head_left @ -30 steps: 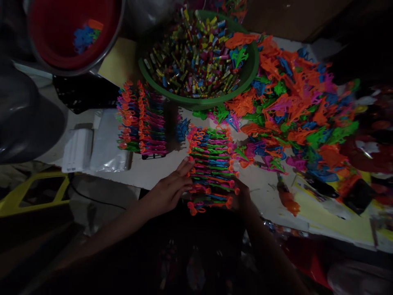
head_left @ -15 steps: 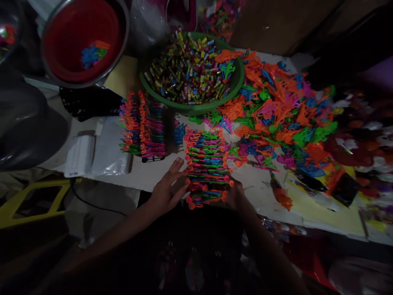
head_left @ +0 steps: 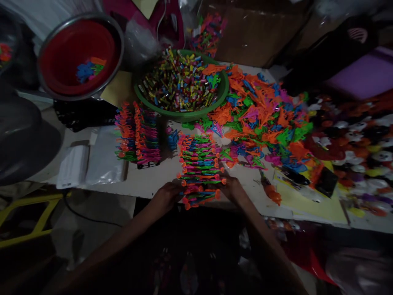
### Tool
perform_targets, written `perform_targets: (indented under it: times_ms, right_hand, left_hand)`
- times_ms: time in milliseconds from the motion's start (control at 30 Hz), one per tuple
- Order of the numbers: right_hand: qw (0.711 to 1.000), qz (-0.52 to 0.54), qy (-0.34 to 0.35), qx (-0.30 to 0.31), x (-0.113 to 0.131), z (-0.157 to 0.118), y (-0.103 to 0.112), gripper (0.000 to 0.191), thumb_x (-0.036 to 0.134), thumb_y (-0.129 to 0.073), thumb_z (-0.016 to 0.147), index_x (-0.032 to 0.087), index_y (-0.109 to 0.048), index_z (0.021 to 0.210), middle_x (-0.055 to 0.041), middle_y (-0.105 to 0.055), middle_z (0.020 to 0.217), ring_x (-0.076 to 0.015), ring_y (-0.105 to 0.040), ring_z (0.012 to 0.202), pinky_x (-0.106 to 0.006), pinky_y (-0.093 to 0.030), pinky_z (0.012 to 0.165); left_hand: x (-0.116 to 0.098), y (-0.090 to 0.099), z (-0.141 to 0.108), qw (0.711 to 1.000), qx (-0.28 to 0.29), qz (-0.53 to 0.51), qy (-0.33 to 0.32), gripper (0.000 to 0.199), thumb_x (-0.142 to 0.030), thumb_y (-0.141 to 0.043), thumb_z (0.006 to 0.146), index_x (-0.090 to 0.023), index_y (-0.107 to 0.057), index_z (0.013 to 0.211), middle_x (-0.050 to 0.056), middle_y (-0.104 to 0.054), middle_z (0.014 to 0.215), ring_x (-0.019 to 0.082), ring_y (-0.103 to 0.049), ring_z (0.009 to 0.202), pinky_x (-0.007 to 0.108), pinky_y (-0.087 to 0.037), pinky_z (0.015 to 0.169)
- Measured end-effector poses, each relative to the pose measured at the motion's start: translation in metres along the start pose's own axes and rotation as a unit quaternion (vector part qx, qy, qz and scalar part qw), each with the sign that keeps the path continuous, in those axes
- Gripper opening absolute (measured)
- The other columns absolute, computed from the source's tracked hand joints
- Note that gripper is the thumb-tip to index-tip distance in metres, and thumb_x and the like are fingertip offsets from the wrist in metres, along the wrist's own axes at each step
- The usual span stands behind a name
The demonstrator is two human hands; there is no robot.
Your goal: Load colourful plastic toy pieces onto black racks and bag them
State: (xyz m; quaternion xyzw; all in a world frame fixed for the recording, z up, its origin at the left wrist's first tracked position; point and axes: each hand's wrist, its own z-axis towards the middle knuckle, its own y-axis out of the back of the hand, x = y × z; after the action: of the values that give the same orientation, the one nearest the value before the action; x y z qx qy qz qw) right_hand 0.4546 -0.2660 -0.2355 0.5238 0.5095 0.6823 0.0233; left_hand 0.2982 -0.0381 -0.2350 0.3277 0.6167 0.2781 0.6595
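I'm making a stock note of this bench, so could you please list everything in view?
Front stack: one, multicoloured, between the hands
Left stacks: two, multicoloured, left of it
Loose pieces: many, multicoloured, right of the tub
Tub: one, green, behind the front stack
Tubes: many, multicoloured, in the tub
Bowl: one, red, upper left
Block: one, white, left
Figures: many, mostly orange, white and black, far right
Carton: one, brown, back
Table: one, whitish, beneath
Dark edges: unclear
Left hand, right hand: one each, at the front stack's sides
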Motion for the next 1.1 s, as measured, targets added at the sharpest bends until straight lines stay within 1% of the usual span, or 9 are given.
perform_targets:
  times_ms: [167, 300, 433, 567, 800, 867, 933, 1033, 1100]
  right_hand:
    - [0.958, -0.244, -0.082, -0.130, -0.049, 0.009, 0.051, 0.022, 0.023, -0.053, 0.075, 0.018, -0.064, 0.094, -0.0109, -0.062, 0.095, -0.0191, -0.059, 0.075, -0.028, -0.046, 0.062]
    - [0.929, -0.356, -0.062, -0.077, -0.076, 0.020, 0.068, 0.018, 0.026, -0.055, 0.074, 0.019, -0.066, 0.088, -0.0106, -0.060, 0.091, -0.0180, -0.057, 0.069, -0.026, -0.042, 0.055]
    - [0.936, -0.346, 0.029, -0.061, -0.071, 0.019, 0.079, 0.017, 0.025, -0.051, 0.078, 0.018, -0.066, 0.084, -0.0093, -0.059, 0.093, -0.0176, -0.057, 0.074, -0.025, -0.043, 0.059]
    - [0.931, -0.330, 0.069, -0.139, -0.057, 0.006, 0.078, 0.021, 0.028, -0.047, 0.082, 0.018, -0.064, 0.089, -0.0101, -0.058, 0.097, -0.0183, -0.057, 0.078, -0.027, -0.044, 0.064]
    - [0.942, -0.316, 0.078, -0.076, -0.063, -0.009, 0.048, 0.027, 0.017, -0.043, 0.081, 0.016, -0.063, 0.099, -0.0124, -0.061, 0.102, -0.0221, -0.055, 0.095, -0.034, -0.043, 0.081]
    - [0.952, -0.282, 0.019, -0.122, -0.057, -0.011, 0.044, 0.029, 0.022, -0.042, 0.082, 0.014, -0.062, 0.102, -0.0137, -0.061, 0.103, -0.0221, -0.055, 0.096, -0.033, -0.043, 0.081]
    - [0.938, -0.276, -0.122, -0.169, -0.043, -0.011, 0.042, 0.034, 0.032, -0.040, 0.084, 0.012, -0.063, 0.098, -0.0153, -0.063, 0.093, -0.0236, -0.058, 0.088, -0.034, -0.045, 0.075]
    - [0.890, -0.272, -0.346, -0.121, -0.019, -0.004, 0.035, 0.051, 0.050, -0.036, 0.082, 0.010, -0.067, 0.087, -0.0183, -0.065, 0.077, -0.0283, -0.061, 0.077, -0.038, -0.044, 0.067]
    - [0.868, -0.248, -0.423, -0.076, -0.010, 0.004, 0.030, 0.060, 0.060, -0.035, 0.078, 0.010, -0.068, 0.086, -0.0209, -0.065, 0.079, -0.0317, -0.061, 0.078, -0.039, -0.043, 0.065]
  left_hand:
    - [0.004, 0.008, -0.004, 0.998, -0.040, 0.039, -0.020, 0.026, -0.016, -0.047, 0.081, -0.019, -0.061, 0.103, 0.007, -0.064, 0.085, 0.017, -0.057, 0.079, 0.026, -0.047, 0.067]
    - [0.000, 0.010, -0.002, 0.995, -0.073, 0.063, -0.041, 0.027, -0.014, -0.045, 0.081, -0.018, -0.059, 0.104, 0.007, -0.064, 0.085, 0.017, -0.057, 0.078, 0.026, -0.046, 0.067]
    - [-0.006, 0.010, 0.001, 0.991, -0.091, 0.085, -0.045, 0.026, -0.013, -0.044, 0.081, -0.016, -0.060, 0.101, 0.008, -0.065, 0.085, 0.017, -0.058, 0.074, 0.026, -0.047, 0.064]
    - [-0.011, 0.008, 0.005, 0.993, -0.097, 0.056, -0.043, 0.022, -0.019, -0.046, 0.082, -0.016, -0.061, 0.097, 0.008, -0.066, 0.084, 0.016, -0.061, 0.074, 0.025, -0.048, 0.064]
    - [-0.017, 0.010, 0.010, 0.994, -0.102, -0.020, -0.033, 0.020, -0.022, -0.048, 0.082, -0.017, -0.063, 0.094, 0.007, -0.067, 0.087, 0.015, -0.064, 0.078, 0.024, -0.051, 0.068]
    - [-0.019, 0.014, 0.009, 0.990, -0.131, -0.041, -0.024, 0.018, -0.025, -0.049, 0.082, -0.017, -0.063, 0.091, 0.007, -0.067, 0.085, 0.015, -0.064, 0.079, 0.023, -0.051, 0.069]
    - [-0.022, 0.018, 0.008, 0.983, -0.168, -0.068, -0.012, 0.018, -0.026, -0.049, 0.083, -0.017, -0.063, 0.088, 0.007, -0.068, 0.085, 0.014, -0.064, 0.079, 0.022, -0.051, 0.069]
    - [-0.024, 0.020, 0.007, 0.973, -0.193, -0.124, 0.007, 0.016, -0.027, -0.051, 0.081, -0.018, -0.063, 0.087, 0.007, -0.068, 0.087, 0.015, -0.064, 0.081, 0.024, -0.051, 0.071]
    - [-0.024, 0.019, 0.006, 0.968, -0.195, -0.156, 0.008, 0.016, -0.027, -0.053, 0.080, -0.018, -0.064, 0.086, 0.008, -0.067, 0.089, 0.017, -0.063, 0.084, 0.026, -0.051, 0.073]
